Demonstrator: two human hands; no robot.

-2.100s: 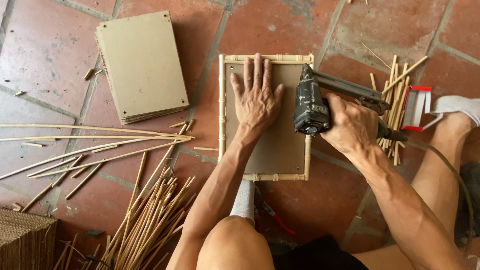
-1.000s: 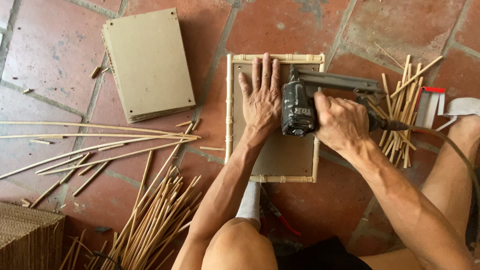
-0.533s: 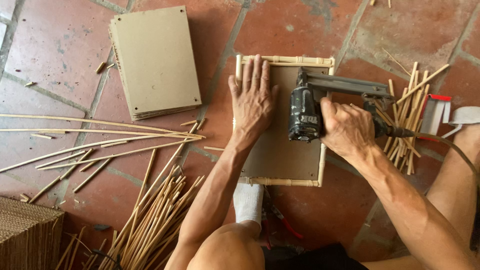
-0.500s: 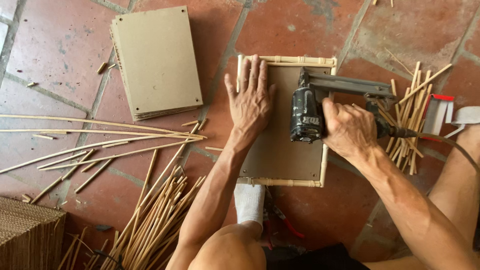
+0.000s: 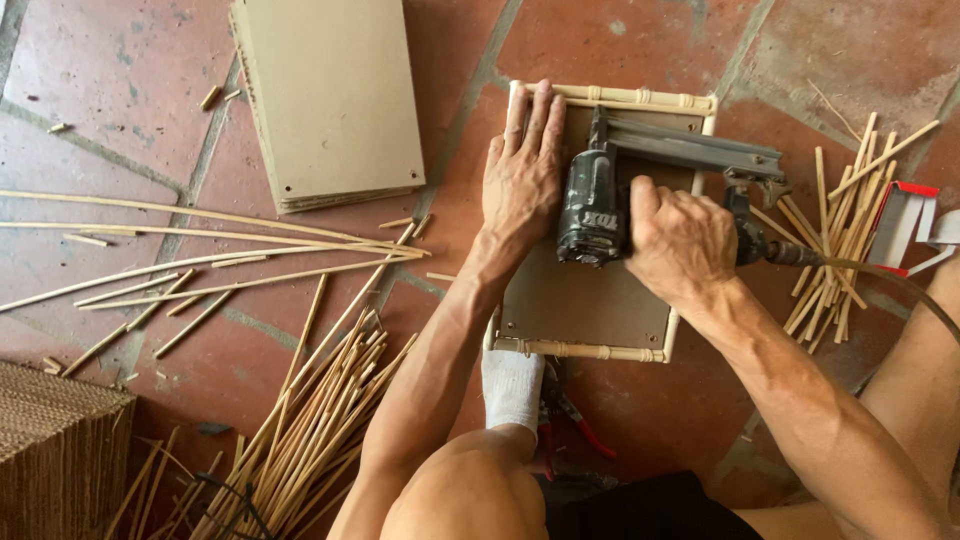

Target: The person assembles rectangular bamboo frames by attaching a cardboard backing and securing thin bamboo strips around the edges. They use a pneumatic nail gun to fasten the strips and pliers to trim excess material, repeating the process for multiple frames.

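Bamboo-edged panel [image 5: 590, 300] | left hand [image 5: 522, 175] flat, open on it | right hand [image 5: 680, 240] gripping nail gun [image 5: 600, 200]

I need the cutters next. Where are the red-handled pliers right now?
In the head view, the red-handled pliers lie on the terracotta tile floor, below the bamboo-edged board's bottom edge, beside the white-socked foot.

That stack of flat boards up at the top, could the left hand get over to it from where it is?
Probably yes. The left hand lies flat on the framed board, and only bare tile floor separates it from the stack of boards. But it would have to let go of the frame first.
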